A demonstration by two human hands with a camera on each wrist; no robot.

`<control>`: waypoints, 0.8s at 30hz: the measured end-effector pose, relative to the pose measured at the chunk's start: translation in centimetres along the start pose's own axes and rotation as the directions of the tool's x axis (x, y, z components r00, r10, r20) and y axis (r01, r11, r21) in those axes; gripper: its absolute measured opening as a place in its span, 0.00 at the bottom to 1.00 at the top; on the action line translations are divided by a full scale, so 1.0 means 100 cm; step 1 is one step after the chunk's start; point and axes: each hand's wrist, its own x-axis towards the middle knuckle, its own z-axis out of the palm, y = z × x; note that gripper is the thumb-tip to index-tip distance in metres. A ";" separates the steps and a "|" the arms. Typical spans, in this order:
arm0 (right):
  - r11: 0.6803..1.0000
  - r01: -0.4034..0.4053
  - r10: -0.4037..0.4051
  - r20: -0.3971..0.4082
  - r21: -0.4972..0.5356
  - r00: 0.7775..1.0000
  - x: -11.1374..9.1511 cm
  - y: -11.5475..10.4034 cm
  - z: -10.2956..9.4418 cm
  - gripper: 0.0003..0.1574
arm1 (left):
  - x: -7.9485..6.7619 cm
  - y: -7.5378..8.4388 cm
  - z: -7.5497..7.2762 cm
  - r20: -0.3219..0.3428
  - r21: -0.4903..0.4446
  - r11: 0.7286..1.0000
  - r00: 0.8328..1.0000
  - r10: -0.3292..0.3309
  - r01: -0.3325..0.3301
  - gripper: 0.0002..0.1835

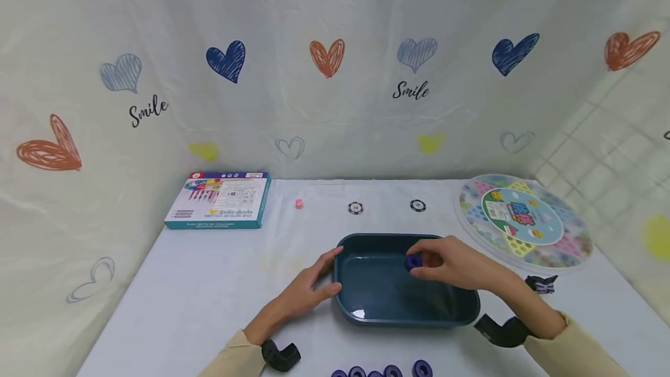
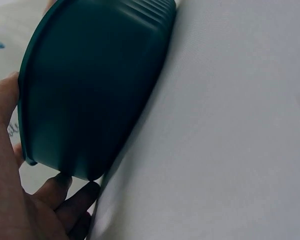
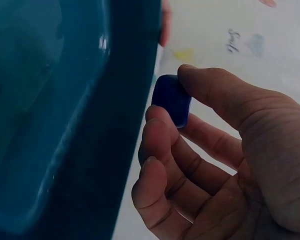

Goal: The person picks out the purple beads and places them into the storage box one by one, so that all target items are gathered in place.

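Observation:
A dark teal plastic tray (image 1: 366,324) lies on the white table. At its left end my left hand (image 1: 303,292) touches the rim with spread thumb and fingers; the left wrist view shows the fingers (image 2: 70,210) against the tray's outer wall (image 2: 90,90). My right hand (image 1: 445,260) is over the right half of the tray and pinches a small purple ring (image 1: 413,262) between thumb and fingers. In the right wrist view the ring (image 3: 171,100) is seen edge-on, held at the fingertips. Several similar purple rings (image 1: 421,369) lie at the table's front edge, partly cut off.
A flat game box (image 1: 217,202) lies at the back left. Behind the tray are a small pink piece (image 1: 299,203) and two poker chips (image 1: 356,207) (image 1: 417,205). A round patterned box (image 1: 523,220) stands at the back right, with a small black-and-purple object (image 1: 542,284) in front of it.

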 end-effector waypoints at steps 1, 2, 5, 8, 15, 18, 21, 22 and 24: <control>1.000 0.007 -0.007 0.017 -0.006 1.000 0.008 -0.001 0.002 0.21 | 0.000 0.001 0.001 -0.002 0.008 1.000 1.000 -0.003 0.003 0.34; 1.000 0.009 -0.008 0.033 -0.012 0.999 0.015 -0.002 0.004 0.21 | 0.000 0.002 0.001 -0.004 0.015 1.000 1.000 -0.006 0.006 0.34; 0.998 0.021 -0.017 0.080 -0.053 0.997 0.036 -0.003 0.012 0.20 | -0.001 0.014 -0.001 -0.004 0.018 1.000 1.000 -0.012 0.012 0.34; 0.995 0.045 -0.034 0.130 -0.087 0.991 0.055 -0.005 0.020 0.18 | -0.002 0.027 -0.006 0.002 -0.001 1.000 1.000 -0.020 0.020 0.34; 0.992 0.071 -0.046 0.223 -0.104 0.974 0.090 -0.004 0.039 0.18 | -0.002 0.013 -0.003 0.002 0.005 1.000 1.000 -0.014 0.014 0.33; 0.992 0.063 -0.036 0.234 -0.111 0.972 0.098 -0.002 0.046 0.18 | -0.001 0.002 0.001 0.004 -0.009 1.000 1.000 -0.017 0.017 0.34; 0.988 0.072 -0.040 0.228 -0.134 0.973 0.103 0.000 0.053 0.17 | 0.000 0.000 0.002 0.006 -0.014 1.000 1.000 -0.023 0.023 0.34; 0.986 0.077 -0.043 0.225 -0.145 0.973 0.104 0.000 0.055 0.17 | 0.000 0.000 0.001 0.006 -0.011 1.000 1.000 -0.028 0.028 0.34; 0.982 0.087 -0.050 0.213 -0.170 0.976 0.106 -0.002 0.057 0.17 | 0.001 0.002 0.000 0.005 -0.008 0.999 0.999 -0.039 0.039 0.34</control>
